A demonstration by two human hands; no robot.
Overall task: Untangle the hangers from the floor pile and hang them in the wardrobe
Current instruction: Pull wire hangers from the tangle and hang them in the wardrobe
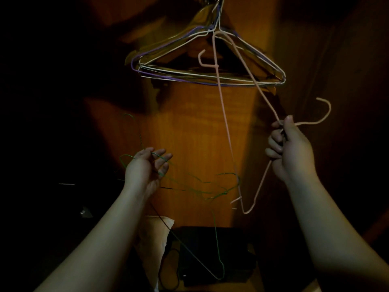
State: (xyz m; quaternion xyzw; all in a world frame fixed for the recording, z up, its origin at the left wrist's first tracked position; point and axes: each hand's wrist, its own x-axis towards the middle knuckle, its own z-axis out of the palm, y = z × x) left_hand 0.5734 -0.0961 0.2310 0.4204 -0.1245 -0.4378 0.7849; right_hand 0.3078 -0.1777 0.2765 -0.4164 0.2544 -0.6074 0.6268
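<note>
My right hand [290, 148] is closed on the neck of a pink wire hanger [225, 123], whose hook curls out to the right at head height. The pink hanger's long sides reach up among several white and purple hangers [202, 76] that hang at the top of the wooden wardrobe. A second pink hook shows beside them. My left hand [147, 167] holds a tangle of thin green wire hangers [202, 186], fingers loosely curled around the wires. One green hanger dangles down from the tangle toward the floor.
The orange-brown wardrobe back panel [189, 133] fills the middle. On the wardrobe floor lie a dark box [210, 256] with a cable and a pale bag [155, 232]. Left and right sides are too dark to read.
</note>
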